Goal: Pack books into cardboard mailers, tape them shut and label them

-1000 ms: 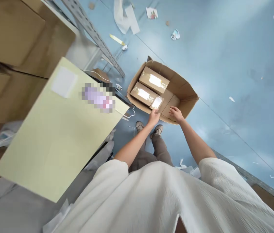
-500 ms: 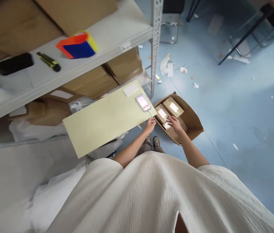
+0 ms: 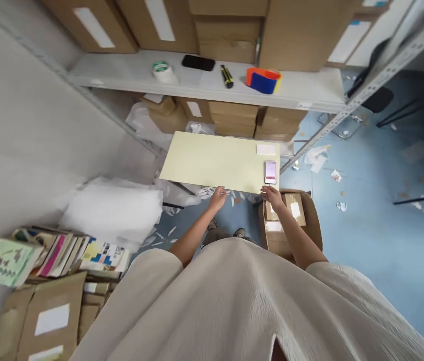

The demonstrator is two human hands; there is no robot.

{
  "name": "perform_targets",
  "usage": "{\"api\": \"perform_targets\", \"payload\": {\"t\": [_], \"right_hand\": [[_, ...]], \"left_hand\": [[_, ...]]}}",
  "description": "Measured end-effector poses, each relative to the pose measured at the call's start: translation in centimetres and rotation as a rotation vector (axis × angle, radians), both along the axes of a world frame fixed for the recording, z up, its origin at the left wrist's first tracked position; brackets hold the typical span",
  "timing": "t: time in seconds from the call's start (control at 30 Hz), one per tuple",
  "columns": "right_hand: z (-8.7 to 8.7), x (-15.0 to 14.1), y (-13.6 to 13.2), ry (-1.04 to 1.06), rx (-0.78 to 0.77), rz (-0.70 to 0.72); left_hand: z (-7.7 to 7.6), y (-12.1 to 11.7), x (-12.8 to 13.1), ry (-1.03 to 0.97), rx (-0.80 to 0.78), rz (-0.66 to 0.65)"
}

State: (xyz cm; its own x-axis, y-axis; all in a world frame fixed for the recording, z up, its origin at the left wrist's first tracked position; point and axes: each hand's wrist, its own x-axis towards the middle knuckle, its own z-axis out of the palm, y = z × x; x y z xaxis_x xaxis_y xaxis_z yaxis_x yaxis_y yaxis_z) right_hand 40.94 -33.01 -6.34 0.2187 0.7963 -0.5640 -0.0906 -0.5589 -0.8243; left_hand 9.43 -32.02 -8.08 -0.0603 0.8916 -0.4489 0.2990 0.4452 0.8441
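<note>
My left hand [image 3: 217,196] hovers at the near edge of a pale yellow tabletop [image 3: 212,160], its fingers loosely bent with nothing visible in them. My right hand [image 3: 272,196] reaches to the same edge just below a phone [image 3: 270,172] lying on the tabletop, fingers apart and holding nothing. A white label [image 3: 265,149] lies just beyond the phone. Below my right arm an open cardboard box [image 3: 311,220] stands on the blue floor, with small taped boxes [image 3: 294,208] inside.
A grey shelf [image 3: 129,75] behind the table carries a tape roll [image 3: 162,70], a black phone-like object [image 3: 198,62], a utility knife [image 3: 226,75] and a red-blue tape dispenser [image 3: 263,80]. Cartons fill the shelves. Books [image 3: 57,248] and white wrapping [image 3: 118,208] lie left; paper scraps litter the floor.
The view has swung up and left from the floor box to the table and shelves. Both hands have risen from the box to the table's near edge.
</note>
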Motion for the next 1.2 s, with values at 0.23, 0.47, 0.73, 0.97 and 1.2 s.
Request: {"api": "perform_targets", "payload": {"t": [0.23, 0.47, 0.73, 0.97, 1.2], "right_hand": [[1.0, -12.5, 5.6, -0.023, 0.038, 0.354], [1.5, -29.2, 7.0, -0.01, 0.069, 0.593], [1.4, -45.5, 5.8, -0.031, 0.066, 0.82], [1.3, -56.9, 3.6, 0.006, 0.055, 1.129], [1.3, -67.4, 1.4, -0.013, 0.009, 1.444]], "left_hand": [[0.1, -3.8, -10.7, -0.023, 0.041, 0.345], [0.8, -8.1, -23.3, 0.002, 0.049, 0.551], [2.3, -13.9, -34.9, -0.053, 0.031, 0.771], [2.4, -21.7, -41.0, -0.042, 0.036, 0.992], [1.2, -27.4, -44.0, 0.005, -0.029, 1.312]]}}
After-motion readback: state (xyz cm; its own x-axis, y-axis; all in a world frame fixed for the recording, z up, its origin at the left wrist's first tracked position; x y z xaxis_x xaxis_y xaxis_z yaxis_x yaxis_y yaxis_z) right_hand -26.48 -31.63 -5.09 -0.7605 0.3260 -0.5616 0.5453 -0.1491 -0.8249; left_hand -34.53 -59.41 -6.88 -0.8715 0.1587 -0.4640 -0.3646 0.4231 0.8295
